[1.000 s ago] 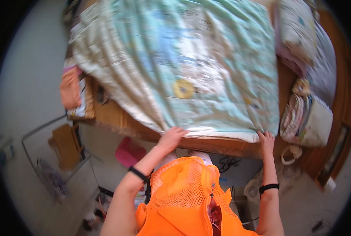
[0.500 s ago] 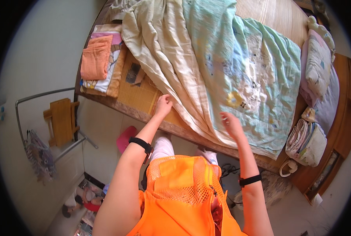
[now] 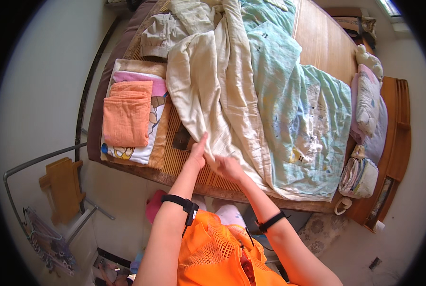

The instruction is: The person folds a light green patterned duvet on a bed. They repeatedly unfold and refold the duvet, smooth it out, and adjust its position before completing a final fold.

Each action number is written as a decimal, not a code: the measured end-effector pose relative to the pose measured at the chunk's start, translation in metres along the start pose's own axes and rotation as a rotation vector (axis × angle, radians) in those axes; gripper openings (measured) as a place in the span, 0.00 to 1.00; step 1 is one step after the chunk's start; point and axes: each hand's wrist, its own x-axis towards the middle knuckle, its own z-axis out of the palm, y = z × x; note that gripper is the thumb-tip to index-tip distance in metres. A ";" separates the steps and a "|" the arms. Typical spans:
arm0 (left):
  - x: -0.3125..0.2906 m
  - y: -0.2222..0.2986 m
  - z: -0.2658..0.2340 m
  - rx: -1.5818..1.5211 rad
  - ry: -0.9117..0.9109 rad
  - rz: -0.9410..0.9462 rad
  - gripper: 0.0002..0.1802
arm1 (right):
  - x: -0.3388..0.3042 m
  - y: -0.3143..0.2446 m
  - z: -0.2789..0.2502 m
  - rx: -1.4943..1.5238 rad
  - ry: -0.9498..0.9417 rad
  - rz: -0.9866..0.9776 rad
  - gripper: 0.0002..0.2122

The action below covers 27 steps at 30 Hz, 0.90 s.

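A large blanket, cream [image 3: 236, 90] on its folded-over part and mint green [image 3: 275, 95] with animal prints on the rest, lies rumpled across the bed. My left hand [image 3: 198, 153] is at the cream part's near left edge, its fingers stretched out along the cloth. Close beside it, my right hand [image 3: 228, 168] has curled fingers at the same edge, somewhat blurred; they seem to grip the blanket, though the fingertips are hidden. Left of my hands sits a stack of folded cloths with an orange towel [image 3: 126, 114] on top.
A wooden headboard [image 3: 395, 143], pillows [image 3: 368, 102] and a folded bundle of cloth [image 3: 360, 177] are at the right. Beige clothing [image 3: 161, 38] lies at the far left of the bed. A metal rack [image 3: 46, 155], a wooden folding stool [image 3: 62, 190] and hangers [image 3: 48, 243] stand left.
My right hand has moved left across the blanket to beside my left hand. The view has shifted, and the cream part's left edge now lies nearer the towel stack.
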 end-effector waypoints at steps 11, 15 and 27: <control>-0.116 0.197 0.057 -0.147 -0.356 0.597 0.32 | -0.093 0.027 -0.061 0.233 -0.131 -0.090 0.09; -0.155 0.146 0.006 0.128 -0.148 0.745 0.25 | -0.078 0.028 -0.045 -0.238 -0.155 -0.054 0.11; -0.148 0.095 0.009 0.440 -0.038 0.694 0.23 | -0.026 -0.121 -0.051 0.256 0.284 -0.347 0.22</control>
